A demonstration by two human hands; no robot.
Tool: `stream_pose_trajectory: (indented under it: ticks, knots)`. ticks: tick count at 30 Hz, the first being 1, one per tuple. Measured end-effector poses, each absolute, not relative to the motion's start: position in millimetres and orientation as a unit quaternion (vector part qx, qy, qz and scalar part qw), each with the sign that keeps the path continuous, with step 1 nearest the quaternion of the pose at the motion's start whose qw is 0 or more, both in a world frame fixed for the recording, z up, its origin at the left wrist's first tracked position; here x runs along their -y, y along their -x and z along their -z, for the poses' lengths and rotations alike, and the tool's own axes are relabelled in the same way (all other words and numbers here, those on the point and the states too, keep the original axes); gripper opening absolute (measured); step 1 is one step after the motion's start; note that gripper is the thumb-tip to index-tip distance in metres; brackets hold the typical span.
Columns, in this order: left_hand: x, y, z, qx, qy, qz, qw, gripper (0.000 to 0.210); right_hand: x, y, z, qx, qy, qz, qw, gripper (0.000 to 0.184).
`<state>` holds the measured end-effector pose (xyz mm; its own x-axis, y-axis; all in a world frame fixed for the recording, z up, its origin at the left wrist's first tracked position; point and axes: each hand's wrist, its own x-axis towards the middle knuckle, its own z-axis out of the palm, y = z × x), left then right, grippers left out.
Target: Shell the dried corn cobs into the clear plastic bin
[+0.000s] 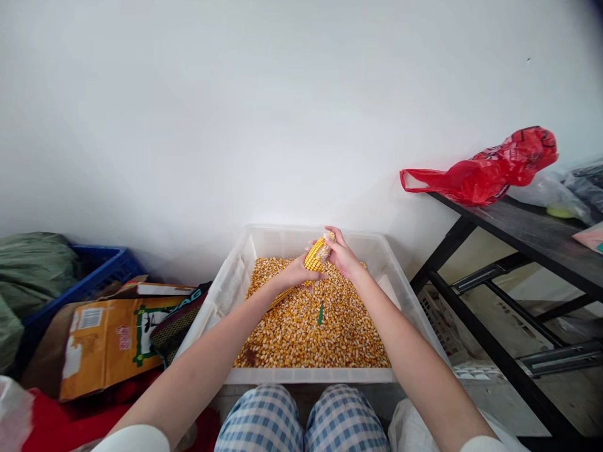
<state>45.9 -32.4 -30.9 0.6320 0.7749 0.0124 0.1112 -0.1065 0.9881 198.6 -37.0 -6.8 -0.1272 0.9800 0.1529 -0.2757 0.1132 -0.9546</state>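
Note:
Over a translucent plastic bin I hold a yellow corn cob, tilted with its upper end to the right. My left hand is wrapped round its lower part. At the upper end, the fingers of my right hand press on the cob, where a pale strip shows bare of kernels. Loose corn kernels fill much of the bin below. Another yellow cob lies on the kernels, partly hidden by my left forearm. A green strip rests among the kernels.
Right of the bin stands a black-framed table with a red plastic bag on it. On the left are an orange cardboard box, a blue crate and a green sack. A white wall rises behind the bin.

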Motion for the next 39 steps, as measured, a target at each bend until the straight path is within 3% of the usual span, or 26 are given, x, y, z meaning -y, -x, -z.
stream_pose_trajectory:
  ticks: [7, 15, 21, 28, 33, 39]
  knots:
    - [33.7, -49.1, 31.7, -0.337, -0.699, -0.307, 0.551, 0.066, 38.1, -191.1, 7.4, 0.478, 0.396, -0.515, 0.591, 0.052]
    - [36.7, -47.4, 27.0, -0.303, -0.676, -0.286, 0.608, 0.064, 40.2, -197.4, 4.5, 0.514, 0.376, -0.540, 0.550, 0.054]
    - [36.9, -49.8, 29.0, -0.326, -0.683, -0.294, 0.584, 0.065, 37.9, -192.4, 13.4, 0.505, 0.439, -0.462, 0.582, 0.062]
    - [39.0, -45.3, 24.8, -0.319, -0.681, -0.259, 0.607, 0.064, 43.3, -196.6, 5.6, 0.517, 0.377, -0.553, 0.534, 0.065]
    - [34.6, -47.6, 31.3, -0.344, -0.691, -0.268, 0.576, 0.061, 40.9, -189.2, 12.2, 0.495, 0.425, -0.506, 0.565, 0.072]
    - [33.7, -45.7, 33.8, -0.340, -0.688, -0.254, 0.588, 0.062, 39.4, -193.8, 15.2, 0.514, 0.417, -0.528, 0.532, 0.080]
